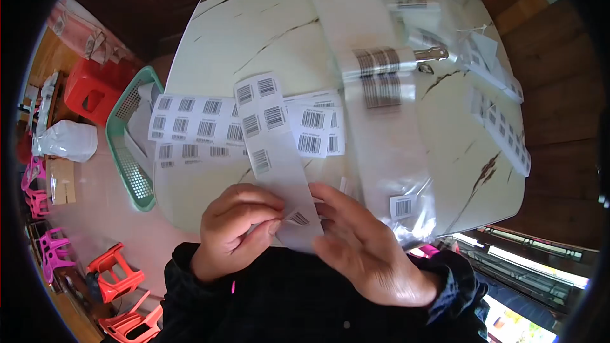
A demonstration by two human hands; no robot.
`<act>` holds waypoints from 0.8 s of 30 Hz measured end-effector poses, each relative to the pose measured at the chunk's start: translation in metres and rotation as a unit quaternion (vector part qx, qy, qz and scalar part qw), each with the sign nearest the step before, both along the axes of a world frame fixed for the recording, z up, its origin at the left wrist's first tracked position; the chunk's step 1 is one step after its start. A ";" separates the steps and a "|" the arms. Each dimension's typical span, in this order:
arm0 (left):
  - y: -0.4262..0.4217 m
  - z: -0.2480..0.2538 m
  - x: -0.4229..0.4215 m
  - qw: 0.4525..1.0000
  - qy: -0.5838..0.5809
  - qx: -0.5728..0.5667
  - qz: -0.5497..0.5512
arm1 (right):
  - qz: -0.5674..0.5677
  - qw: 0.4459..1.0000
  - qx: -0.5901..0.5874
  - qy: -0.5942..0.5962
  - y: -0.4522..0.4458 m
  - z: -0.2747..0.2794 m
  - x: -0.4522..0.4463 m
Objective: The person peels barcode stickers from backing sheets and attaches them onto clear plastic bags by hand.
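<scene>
The person's left hand (244, 227) has its thumb and forefinger pinched together at the left end of a small barcode label (298, 218), which lies tilted over the lower part of a label strip (279, 152). The strip runs lengthwise between the two hands, with its lower end nearest the person's dark clothing and its upper end reaching over the table (254, 44). Five more barcodes show on its upper part, well beyond the fingers of both hands, and bare backing lies between them and the pinched label. The right hand (368, 244) is on the other side of the strip, its fingers parted, the forefinger at the strip's right edge and the thumb lower down, apart from the forefinger. Whether the right fingertips press on the strip cannot be told. Under and beside the upper part of the strip lie flat label sheets (206, 128). Just beyond the right hand, a long stack of clear plastic bags (387, 146) stretches across the table, with a metal clip (432, 54) farther up and a single label (401, 207) on its near end. More label sheets (499, 128) lie at the table's right edge.
</scene>
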State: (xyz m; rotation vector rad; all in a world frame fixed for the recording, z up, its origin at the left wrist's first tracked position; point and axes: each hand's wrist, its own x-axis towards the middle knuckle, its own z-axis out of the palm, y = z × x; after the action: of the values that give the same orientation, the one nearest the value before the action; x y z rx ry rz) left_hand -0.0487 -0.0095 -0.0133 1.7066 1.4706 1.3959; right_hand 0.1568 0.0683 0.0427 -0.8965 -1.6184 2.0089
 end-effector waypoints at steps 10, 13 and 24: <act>0.001 0.001 0.005 0.998 -0.044 -0.037 0.027 | -0.079 0.745 0.642 -0.162 0.161 0.009 -0.009; 0.000 0.003 0.004 0.999 -0.027 -0.028 0.034 | -0.045 0.644 0.741 -0.187 0.243 -0.039 -0.032; 0.003 0.004 0.001 0.997 -0.047 -0.060 0.016 | 0.025 0.756 0.547 -0.360 0.256 -0.024 -0.057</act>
State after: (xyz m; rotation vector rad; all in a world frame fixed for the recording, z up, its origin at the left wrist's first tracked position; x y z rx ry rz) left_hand -0.0481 -0.0067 -0.0095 1.5303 1.5037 1.3568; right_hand 0.0995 0.3246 0.0188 -1.1103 -2.6951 0.3438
